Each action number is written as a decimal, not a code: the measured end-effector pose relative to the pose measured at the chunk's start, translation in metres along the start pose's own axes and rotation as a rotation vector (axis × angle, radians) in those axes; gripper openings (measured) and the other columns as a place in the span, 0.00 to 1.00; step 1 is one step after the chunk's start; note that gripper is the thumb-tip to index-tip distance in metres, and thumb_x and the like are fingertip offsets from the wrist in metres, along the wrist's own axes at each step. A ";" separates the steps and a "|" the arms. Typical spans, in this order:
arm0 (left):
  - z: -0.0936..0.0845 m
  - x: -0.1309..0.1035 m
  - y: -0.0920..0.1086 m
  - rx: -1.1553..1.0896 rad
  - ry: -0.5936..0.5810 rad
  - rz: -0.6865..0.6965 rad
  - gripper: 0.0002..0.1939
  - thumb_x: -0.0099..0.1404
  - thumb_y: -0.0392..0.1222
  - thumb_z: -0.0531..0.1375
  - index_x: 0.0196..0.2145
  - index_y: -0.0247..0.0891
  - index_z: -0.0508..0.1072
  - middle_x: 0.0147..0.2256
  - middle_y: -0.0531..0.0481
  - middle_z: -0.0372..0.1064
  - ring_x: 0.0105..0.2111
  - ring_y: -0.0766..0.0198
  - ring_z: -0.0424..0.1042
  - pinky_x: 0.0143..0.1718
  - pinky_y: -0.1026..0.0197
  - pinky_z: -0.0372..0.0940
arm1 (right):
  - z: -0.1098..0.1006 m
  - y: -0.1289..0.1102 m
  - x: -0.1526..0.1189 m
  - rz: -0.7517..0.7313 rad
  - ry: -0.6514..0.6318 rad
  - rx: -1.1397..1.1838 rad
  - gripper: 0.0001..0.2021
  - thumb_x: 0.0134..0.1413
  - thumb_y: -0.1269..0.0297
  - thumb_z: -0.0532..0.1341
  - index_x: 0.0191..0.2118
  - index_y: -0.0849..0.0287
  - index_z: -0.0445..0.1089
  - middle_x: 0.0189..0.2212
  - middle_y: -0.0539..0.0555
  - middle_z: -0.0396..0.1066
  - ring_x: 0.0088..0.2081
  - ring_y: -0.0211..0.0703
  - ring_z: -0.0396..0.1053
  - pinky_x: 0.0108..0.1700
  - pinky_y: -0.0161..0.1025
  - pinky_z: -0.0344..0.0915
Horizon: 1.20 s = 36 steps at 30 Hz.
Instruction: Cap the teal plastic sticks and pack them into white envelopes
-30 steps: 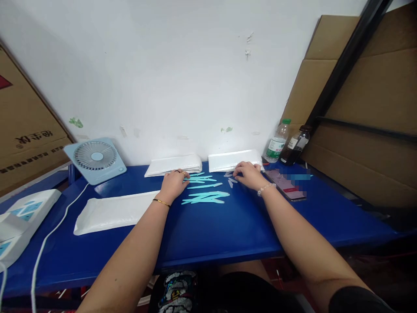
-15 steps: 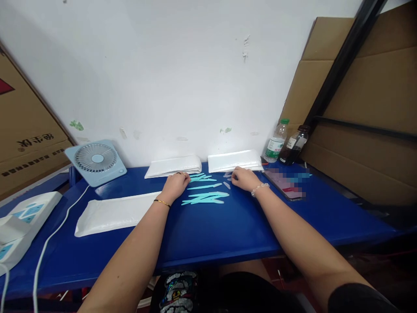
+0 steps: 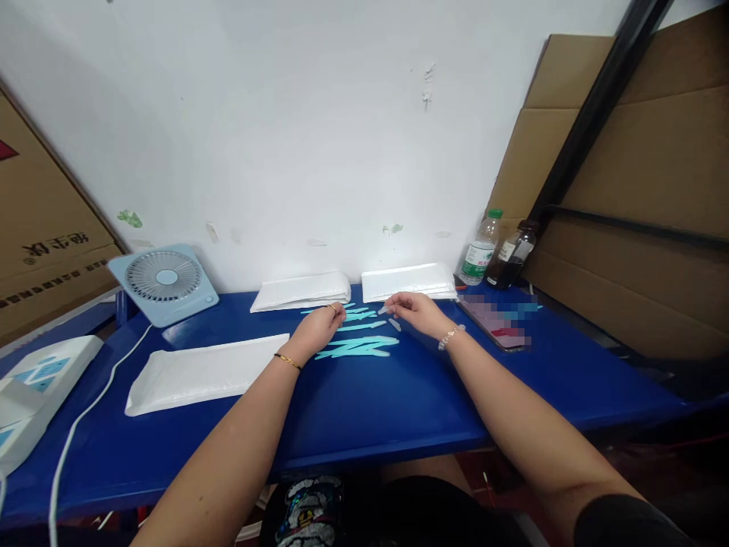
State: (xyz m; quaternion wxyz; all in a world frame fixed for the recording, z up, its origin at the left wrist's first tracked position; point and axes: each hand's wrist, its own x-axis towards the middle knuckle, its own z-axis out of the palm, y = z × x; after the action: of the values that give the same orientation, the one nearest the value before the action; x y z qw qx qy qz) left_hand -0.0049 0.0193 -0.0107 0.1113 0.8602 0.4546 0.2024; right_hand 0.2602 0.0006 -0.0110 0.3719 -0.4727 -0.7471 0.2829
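My left hand [image 3: 320, 328] is over the left ends of several slim turquoise sticks [image 3: 360, 347] on the blue table. Its fingers are pinched together, and what they hold, if anything, is hidden. At the right ends of the sticks, my right hand [image 3: 415, 311] pinches a small translucent cap-like piece [image 3: 383, 310] between thumb and fingertips. Another translucent piece [image 3: 395, 324] lies just below those fingertips. The sticks lie in loose rows, some crossing each other.
White padded envelopes [image 3: 301, 290] lie along the wall, with another [image 3: 205, 372] at the left. A blue fan [image 3: 165, 281] and a white power strip [image 3: 48, 376] are further left. To the right are a phone [image 3: 493, 323] and two bottles [image 3: 481, 251].
My left hand has moved right and slightly nearer, over the sticks. My right hand has lifted a translucent piece and moved its fingertips left.
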 end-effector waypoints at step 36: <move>0.007 0.006 -0.010 0.102 -0.008 -0.150 0.07 0.61 0.43 0.55 0.31 0.40 0.72 0.36 0.49 0.71 0.41 0.57 0.68 0.39 0.60 0.60 | -0.007 0.018 0.002 0.270 -0.072 -0.235 0.01 0.46 0.71 0.62 0.27 0.60 0.69 0.24 0.50 0.71 0.26 0.37 0.70 0.28 0.33 0.64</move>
State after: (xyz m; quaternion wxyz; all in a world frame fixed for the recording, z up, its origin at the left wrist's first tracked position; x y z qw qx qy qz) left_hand -0.0065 0.0303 -0.0191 0.0837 0.8291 0.5271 0.1668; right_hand 0.2736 0.0103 -0.0203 0.2456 -0.5984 -0.7178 0.2576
